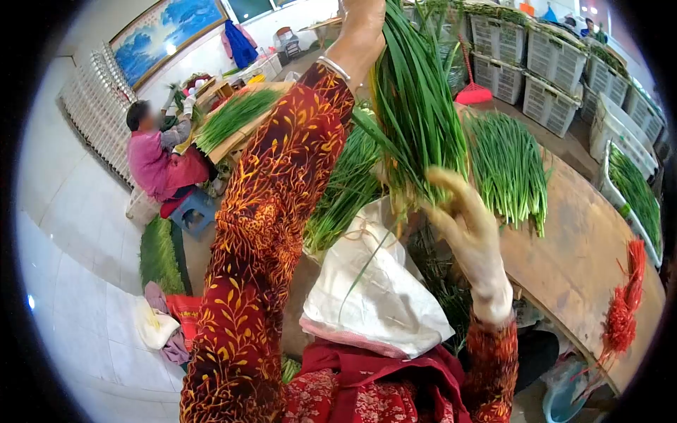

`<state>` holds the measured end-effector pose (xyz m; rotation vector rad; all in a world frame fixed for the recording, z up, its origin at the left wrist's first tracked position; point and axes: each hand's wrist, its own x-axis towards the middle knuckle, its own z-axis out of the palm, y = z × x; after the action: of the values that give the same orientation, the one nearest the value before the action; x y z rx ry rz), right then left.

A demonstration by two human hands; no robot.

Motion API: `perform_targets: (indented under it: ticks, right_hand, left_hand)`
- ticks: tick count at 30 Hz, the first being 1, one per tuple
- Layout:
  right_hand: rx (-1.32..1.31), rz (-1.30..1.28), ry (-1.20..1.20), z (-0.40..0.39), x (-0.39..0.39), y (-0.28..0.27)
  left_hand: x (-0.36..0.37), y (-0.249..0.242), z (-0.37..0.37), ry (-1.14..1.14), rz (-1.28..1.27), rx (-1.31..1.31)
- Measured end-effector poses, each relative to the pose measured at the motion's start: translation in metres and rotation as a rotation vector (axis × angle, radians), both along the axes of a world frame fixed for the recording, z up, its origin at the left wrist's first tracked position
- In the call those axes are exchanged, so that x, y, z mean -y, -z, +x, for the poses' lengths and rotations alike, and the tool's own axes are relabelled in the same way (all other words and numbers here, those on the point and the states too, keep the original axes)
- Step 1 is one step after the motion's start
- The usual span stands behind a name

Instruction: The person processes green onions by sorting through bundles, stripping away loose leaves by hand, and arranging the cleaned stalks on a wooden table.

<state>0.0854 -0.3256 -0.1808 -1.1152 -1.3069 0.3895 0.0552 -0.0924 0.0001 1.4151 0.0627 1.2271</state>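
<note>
My left hand point(363, 32) is raised at the top of the view, its fingers partly cut off by the frame edge, closed around a bunch of garlic chives point(419, 99). The long green leaves hang downward from it. Close to the lower end of that bunch is my right hand point(469, 229), with its fingers spread apart. A white sack point(374, 289) covers my lap beneath the bunch. Loose chives point(345, 187) lie to the left of the hanging bunch. On the wooden table point(578, 233), a neat pile of chives point(508, 166) sits to the right.
Red ties point(624, 303) lie at the table's right edge. Stacked white crates point(553, 60) and a red dustpan point(474, 93) stand behind. A crate of greens point(635, 187) is at far right. Another person point(159, 155) sits at a table on the left.
</note>
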Motion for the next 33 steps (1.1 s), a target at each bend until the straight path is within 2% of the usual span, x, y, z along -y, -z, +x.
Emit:
perform_targets:
  ticks: [2,4,5,7,8,9,10,12,13,14,15,16,17,18,20,21,23,24,26,27,28,30,32,33]
  right_hand:
    - [0.079,-0.044,0.041,-0.001,-0.023,-0.016]
    - [0.439,-0.004,0.258,-0.002,-0.053,0.004]
    - [0.442,-0.001,0.253,-0.002,-0.060,0.015]
    - [0.747,-0.209,0.368,0.003,-0.061,0.047]
    - [0.743,-0.219,0.359,0.004,-0.056,0.067]
    - [0.764,-0.240,0.330,0.006,-0.048,0.088]
    - [0.789,-0.260,0.300,0.005,-0.038,0.105]
    - [0.584,-0.285,0.196,-0.004,-0.016,0.133]
    - [0.429,-0.341,0.144,-0.010,-0.005,0.147]
    - [0.462,-0.445,0.188,-0.009,0.004,0.182]
    - [0.480,-0.691,0.090,0.004,0.013,0.245]
    - [0.619,-0.951,-0.166,0.018,0.035,0.275]
    - [0.621,-0.955,-0.164,0.022,0.038,0.273]
    - [0.477,-0.969,-0.155,0.028,0.038,0.263]
    - [0.162,-1.002,-0.154,0.026,0.046,0.243]
    - [-0.060,-0.902,-0.151,0.022,0.042,0.216]
    - [-0.541,-0.564,-0.223,0.006,0.021,0.142]
    - [-0.671,-0.431,-0.254,-0.003,0.006,0.113]
    - [-0.670,-0.346,-0.188,-0.016,-0.028,0.069]
    - [-0.726,-0.356,-0.370,-0.010,-0.044,0.064]
    - [-0.729,-0.347,-0.369,-0.011,-0.055,0.057]
    - [-0.980,-0.221,-0.492,-0.025,-0.074,0.039]
    - [-1.003,-0.258,-0.440,-0.026,-0.076,0.022]
    - [-0.932,-0.240,-0.512,-0.021,-0.077,0.021]
  left_hand:
    - [0.007,-0.009,0.002,0.017,0.023,0.015]
    - [0.003,-0.016,-0.001,-0.227,0.074,0.007]
    - [-0.001,-0.020,-0.007,-0.157,0.101,-0.010]
    - [-0.003,-0.025,-0.020,-0.099,0.071,-0.019]
    - [-0.002,-0.023,-0.026,-0.034,0.039,-0.029]
    - [-0.006,-0.018,-0.032,0.125,0.068,-0.007]
    - [-0.005,-0.013,-0.035,0.118,0.060,-0.008]
    - [0.001,-0.003,-0.033,-0.125,0.035,-0.058]
    - [-0.007,0.007,-0.019,-0.408,0.072,0.016]
    - [-0.004,0.010,-0.021,-0.339,0.043,0.055]
    - [0.000,0.013,-0.023,-0.272,0.012,0.094]
    - [0.002,0.014,-0.035,-0.041,0.062,0.031]
    - [-0.022,0.005,-0.039,-0.047,-0.066,-0.116]
    - [-0.024,0.000,-0.044,-0.007,0.026,-0.047]
    - [-0.005,0.008,-0.053,-0.141,0.638,0.012]
    - [-0.002,0.003,-0.050,-0.138,0.628,0.008]
    - [0.007,-0.003,-0.051,-0.047,0.387,0.012]
    - [0.009,-0.003,-0.051,-0.015,0.285,0.012]
    - [0.013,-0.004,-0.045,0.017,0.211,0.025]
    - [0.015,-0.004,-0.042,0.024,0.195,0.029]
    - [0.016,-0.005,-0.039,0.031,0.173,0.031]
    - [0.017,-0.008,-0.034,0.021,0.126,0.031]
    - [0.017,-0.009,-0.032,0.018,0.100,0.040]
    - [0.017,-0.009,-0.031,0.019,0.092,0.040]
